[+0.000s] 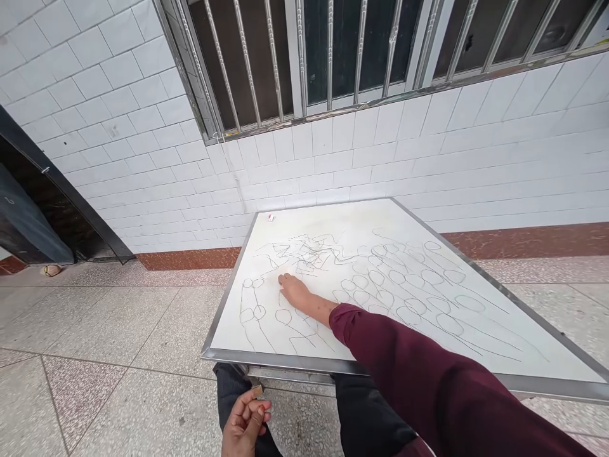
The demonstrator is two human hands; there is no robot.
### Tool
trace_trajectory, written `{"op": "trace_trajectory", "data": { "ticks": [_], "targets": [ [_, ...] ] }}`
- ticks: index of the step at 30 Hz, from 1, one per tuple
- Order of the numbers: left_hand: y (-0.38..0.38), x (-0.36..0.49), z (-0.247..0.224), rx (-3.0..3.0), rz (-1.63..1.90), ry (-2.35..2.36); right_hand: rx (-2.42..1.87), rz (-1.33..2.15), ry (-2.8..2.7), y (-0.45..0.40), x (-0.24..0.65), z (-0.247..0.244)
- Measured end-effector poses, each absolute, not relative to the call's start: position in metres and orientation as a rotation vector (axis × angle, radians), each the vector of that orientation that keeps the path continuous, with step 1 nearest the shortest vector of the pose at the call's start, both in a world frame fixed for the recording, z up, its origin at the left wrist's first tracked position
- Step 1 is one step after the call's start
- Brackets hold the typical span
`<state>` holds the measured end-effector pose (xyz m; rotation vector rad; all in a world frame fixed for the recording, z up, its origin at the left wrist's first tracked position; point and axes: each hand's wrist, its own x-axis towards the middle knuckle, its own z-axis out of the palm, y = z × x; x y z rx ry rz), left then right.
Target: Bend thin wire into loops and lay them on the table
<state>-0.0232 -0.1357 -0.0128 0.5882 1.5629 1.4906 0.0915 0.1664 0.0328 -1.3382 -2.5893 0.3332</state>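
Observation:
My right hand (294,292), at the end of a maroon sleeve, reaches over a white tabletop (352,222) with a grey metal rim. Its curled fingertips touch the surface just below a tangle of thin dark lines (309,254). Whatever they may pinch is too small or hidden to make out. Thin dark loops and long strokes (413,308) spread across the right side, with more loops near the left edge. My left hand (246,422) is off the table, below its front edge. Between its curled fingers it holds a small flat tan piece (257,390).
A small red-and-white object (271,218) lies at the table's far left corner. Behind stands a white tiled wall (333,152) with a barred window (352,51). At far left is a dark doorway (47,209), with a roundish tan object (51,270) on the floor.

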Motion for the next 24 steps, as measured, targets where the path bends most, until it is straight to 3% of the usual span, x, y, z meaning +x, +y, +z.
{"op": "trace_trajectory", "data": {
  "ticks": [24],
  "targets": [
    [-0.121, -0.011, -0.003, 0.682, 1.374, 1.495, -1.075, 0.014, -2.840, 0.186, 0.108, 0.044]
  ]
}}
